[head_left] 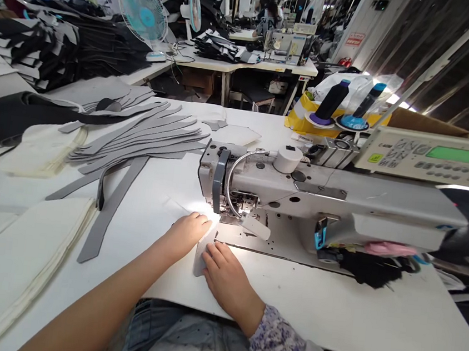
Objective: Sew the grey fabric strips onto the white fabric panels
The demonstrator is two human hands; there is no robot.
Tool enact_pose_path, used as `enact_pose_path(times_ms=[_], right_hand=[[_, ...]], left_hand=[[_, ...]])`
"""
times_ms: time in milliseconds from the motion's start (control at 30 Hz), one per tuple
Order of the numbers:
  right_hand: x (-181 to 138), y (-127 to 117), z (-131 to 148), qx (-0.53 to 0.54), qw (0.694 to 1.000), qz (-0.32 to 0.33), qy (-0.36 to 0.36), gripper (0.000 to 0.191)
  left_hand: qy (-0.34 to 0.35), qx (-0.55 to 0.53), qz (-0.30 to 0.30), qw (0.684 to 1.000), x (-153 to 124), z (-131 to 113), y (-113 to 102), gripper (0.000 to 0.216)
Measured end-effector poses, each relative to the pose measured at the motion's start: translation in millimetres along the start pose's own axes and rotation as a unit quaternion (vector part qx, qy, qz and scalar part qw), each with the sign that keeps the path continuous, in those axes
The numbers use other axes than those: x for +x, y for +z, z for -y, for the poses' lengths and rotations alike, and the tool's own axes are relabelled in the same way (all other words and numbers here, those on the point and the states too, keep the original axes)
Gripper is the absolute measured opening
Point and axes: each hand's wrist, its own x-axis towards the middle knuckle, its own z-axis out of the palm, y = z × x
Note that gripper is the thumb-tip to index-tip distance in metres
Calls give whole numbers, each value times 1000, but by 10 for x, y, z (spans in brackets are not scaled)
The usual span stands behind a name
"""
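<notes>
At the far left, black-and-grey cut panels [12, 118] are heaped on the white worktable [370, 318], and a stack of cream fabric sheets [10, 269] is laid at the near left. Long grey cut strips [138, 137] are fanned out beyond the stack, and one loose grey strip [107, 212] is left lying closest to the hands. A blue-bladed electric fan [142, 15] is seen on a farther table, while a seated co-worker [270, 17] is seen far off at a second sewing machine [285, 47].

Near the middle, the left hand [188, 235] is held low over the table, with its fingers kept together. A small pale grey fabric piece [203, 256] is placed upright on the table between the two hands, its far end just beside the left fingertips; whether they touch it cannot be told. The right hand [227, 278], with a floral sleeve [278, 342] at its wrist, is spread flat and pressed on the piece's right edge, not closed around it. The piece is kept just near of the lit presser foot [231, 208] of the industrial sewing machine [299, 193]. Further right, two thread cones [347, 101] are mounted behind the machine, and a control panel [429, 157] is set beside them.
</notes>
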Motion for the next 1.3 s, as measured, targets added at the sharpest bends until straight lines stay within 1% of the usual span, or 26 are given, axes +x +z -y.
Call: enact_pose_path(times_ms=[67, 100, 133, 167, 267, 367, 500, 633, 867, 1000, 1133, 1200, 1300], right_hand=[[-8, 9, -2, 9, 1000, 1, 2, 25], [-12, 14, -3, 13, 1000, 1, 2, 25], [-14, 18, -3, 16, 1000, 0, 2, 24], [-15, 20, -3, 17, 1000, -1, 3, 23], [-4, 5, -1, 15, 1000, -1, 2, 22], [25, -25, -4, 7, 1000, 4, -2, 21], [68, -21, -31, -2, 1000, -2, 1, 22], [100, 40, -66, -13, 1000, -11, 4, 25], [132, 119, -73, -11, 1000, 9, -16, 12], [153, 160, -110, -19, 999, -3, -25, 13], [187, 197, -163, -30, 999, -24, -28, 19], [203, 214, -188, -33, 998, -42, -33, 20], [220, 242, -219, -29, 997, -62, -31, 20]], left_hand=[[29, 0, -30, 999, -92, 55, 20, 53], [42, 2, -46, 998, -128, 88, 43, 62], [54, 6, -59, 997, -151, 123, 73, 66], [63, 10, -66, 996, -160, 156, 108, 65], [79, 12, -81, 993, -116, 225, 211, 53], [77, 13, -109, 991, -36, 219, 270, 46], [65, 37, -138, 988, 29, 149, 248, 36], [56, 53, -147, 986, 70, 106, 199, 30], [34, 67, -161, 984, 165, 59, 215, 31], [27, 68, -196, 978, 221, 35, 261, 29], [31, 56, -226, 972, 269, 33, 322, 23], [36, 50, -230, 971, 295, 31, 342, 22], [29, 38, -218, 975, 330, 18, 344, 19]])
